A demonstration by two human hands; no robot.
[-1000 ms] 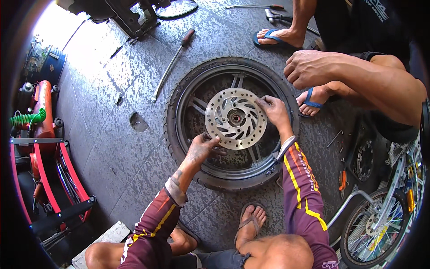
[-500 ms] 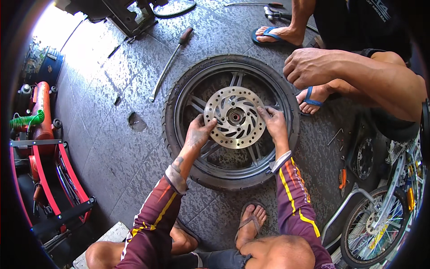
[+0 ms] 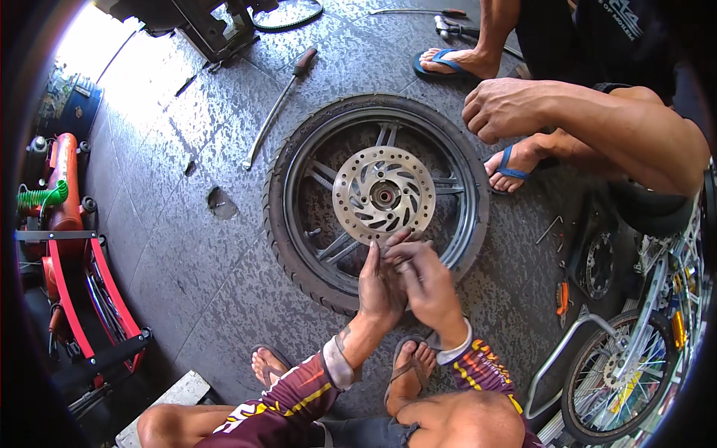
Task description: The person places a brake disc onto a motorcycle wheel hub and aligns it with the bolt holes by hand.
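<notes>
A wheel with a black tyre (image 3: 287,272) and grey spokes lies flat on the floor before me. Its silver brake disc (image 3: 351,216), drilled with holes, is seated on the hub. My left hand (image 3: 379,290) is raised over the wheel's near rim, cupped, with thumb and a finger stretched apart. Against it my right hand (image 3: 432,291) bends its fingers inward, closed at the left palm. Anything small between the two hands is hidden by the fingers. Neither hand grips the disc.
A co-worker's hand (image 3: 500,108) hangs beyond the wheel at the right. A tyre lever (image 3: 276,112) lies to the far left, a hammer (image 3: 455,30) farther back. A red jack (image 3: 67,194) stands left, a spoked wheel (image 3: 616,381) right. Orange-handled pliers (image 3: 562,299) lie nearby.
Both my hands have let go of the disc's sides and come together nearer to me, over the near rim. The disc stays on the wheel.
</notes>
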